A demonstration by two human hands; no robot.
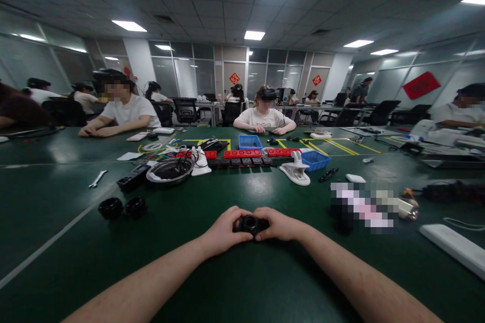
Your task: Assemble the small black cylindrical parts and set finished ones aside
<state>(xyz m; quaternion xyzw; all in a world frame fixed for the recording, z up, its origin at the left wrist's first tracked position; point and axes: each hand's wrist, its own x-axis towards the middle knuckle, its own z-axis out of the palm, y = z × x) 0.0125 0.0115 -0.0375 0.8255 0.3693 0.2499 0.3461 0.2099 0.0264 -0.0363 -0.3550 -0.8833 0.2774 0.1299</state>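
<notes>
A round black part [250, 224] with a ring-shaped opening sits between my two hands, low in the middle of the view, over the green table [166, 252]. My left hand [226, 229] is closed round its left side, fingers behind and thumb in front. From the right, my right hand [277, 223] grips the same part, its thumb close to the left one. The far side of the part is hidden by my fingers. Two similar black round pieces, one [110, 208] beside the other [135, 207], stand on the table to the left.
Farther back lie a wrench [98, 179], a dark round dish [170, 170], red socket strips [243, 153], a white clip stand [296, 169] and blue trays [315, 160]. A white bar [454, 248] lies right. People sit across the table.
</notes>
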